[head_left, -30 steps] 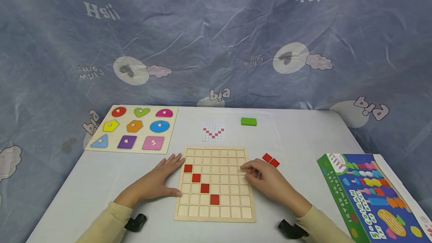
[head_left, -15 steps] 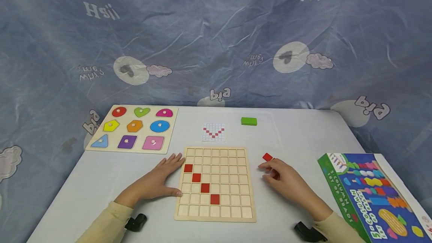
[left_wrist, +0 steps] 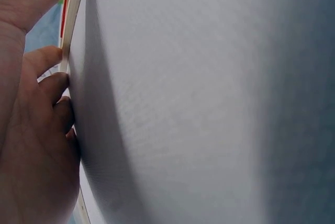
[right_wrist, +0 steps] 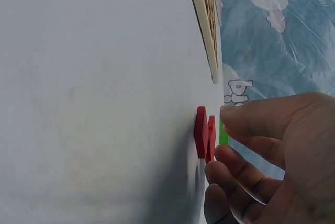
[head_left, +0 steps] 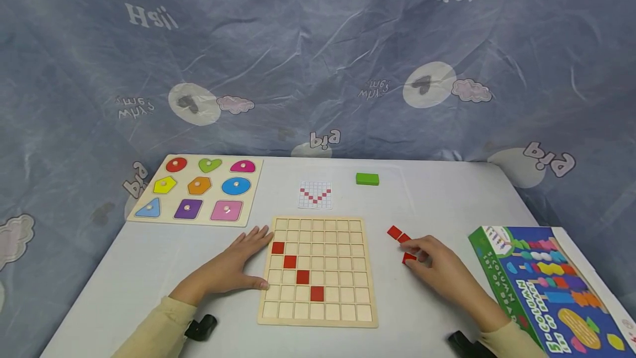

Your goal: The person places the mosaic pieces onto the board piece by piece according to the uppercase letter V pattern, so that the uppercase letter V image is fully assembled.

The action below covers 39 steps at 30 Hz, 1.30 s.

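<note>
My left hand lies with spread fingers at the left edge of a wooden grid board; thumb and fingertips touch its rim. Four-sided red tiles, several of them, run diagonally down the board, one being the lowest red tile. My right hand is right of the board, thumb and fingers bent and apart. A loose red tile shows right at its thumb tip, and in the right wrist view a red tile lies beyond the gap between thumb and fingers. Two more red tiles lie behind, one partly covered by the fingers.
Behind the board lie a paper pattern card with a red V and a green block. A knobbed shape puzzle is at the back left. A colourful box stands at the right. A blue printed cloth hangs behind the table.
My right hand has moved from the board's right edge rightward to the loose red tiles. A third loose tile now shows by its thumb. The left hand has stayed in place.
</note>
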Motion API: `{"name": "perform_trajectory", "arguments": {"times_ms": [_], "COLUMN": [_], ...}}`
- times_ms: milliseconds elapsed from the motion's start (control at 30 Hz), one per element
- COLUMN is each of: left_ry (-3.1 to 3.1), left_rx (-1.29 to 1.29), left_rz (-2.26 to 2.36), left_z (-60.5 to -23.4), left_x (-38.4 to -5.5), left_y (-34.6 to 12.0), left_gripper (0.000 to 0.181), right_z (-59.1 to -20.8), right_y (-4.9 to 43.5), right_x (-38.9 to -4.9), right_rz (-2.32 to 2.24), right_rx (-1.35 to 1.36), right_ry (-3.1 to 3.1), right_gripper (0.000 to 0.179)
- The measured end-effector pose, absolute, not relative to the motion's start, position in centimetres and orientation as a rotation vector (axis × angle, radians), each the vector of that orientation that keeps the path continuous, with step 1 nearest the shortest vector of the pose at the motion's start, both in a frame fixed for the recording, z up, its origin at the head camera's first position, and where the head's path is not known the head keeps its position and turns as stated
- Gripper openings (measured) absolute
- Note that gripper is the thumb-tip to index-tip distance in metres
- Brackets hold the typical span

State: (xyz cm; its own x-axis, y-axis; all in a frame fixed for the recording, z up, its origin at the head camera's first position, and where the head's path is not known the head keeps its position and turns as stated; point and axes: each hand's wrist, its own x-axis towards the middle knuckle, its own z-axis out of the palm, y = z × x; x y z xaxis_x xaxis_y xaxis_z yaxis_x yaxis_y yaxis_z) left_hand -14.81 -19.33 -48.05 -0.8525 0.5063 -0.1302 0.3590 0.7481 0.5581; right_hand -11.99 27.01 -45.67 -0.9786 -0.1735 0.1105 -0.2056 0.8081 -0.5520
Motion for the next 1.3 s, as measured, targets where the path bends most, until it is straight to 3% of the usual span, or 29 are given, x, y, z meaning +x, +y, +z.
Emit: {"name": "perform_trajectory", "arguments": {"times_ms": [1300], "left_ry": [2.686], "left_rx": [0.677], "left_rz": [0.754], "left_z": [-48.4], "left_x": [-14.8], "left_y": [-19.5], "left_gripper": [0.114], "right_z": [-46.6], "right_y": [27.6], "right_x": [-11.9], "right_rz": [0.917], "right_rx": [0.332], "right_ry": [-3.001], "right_gripper": [0.024]}}
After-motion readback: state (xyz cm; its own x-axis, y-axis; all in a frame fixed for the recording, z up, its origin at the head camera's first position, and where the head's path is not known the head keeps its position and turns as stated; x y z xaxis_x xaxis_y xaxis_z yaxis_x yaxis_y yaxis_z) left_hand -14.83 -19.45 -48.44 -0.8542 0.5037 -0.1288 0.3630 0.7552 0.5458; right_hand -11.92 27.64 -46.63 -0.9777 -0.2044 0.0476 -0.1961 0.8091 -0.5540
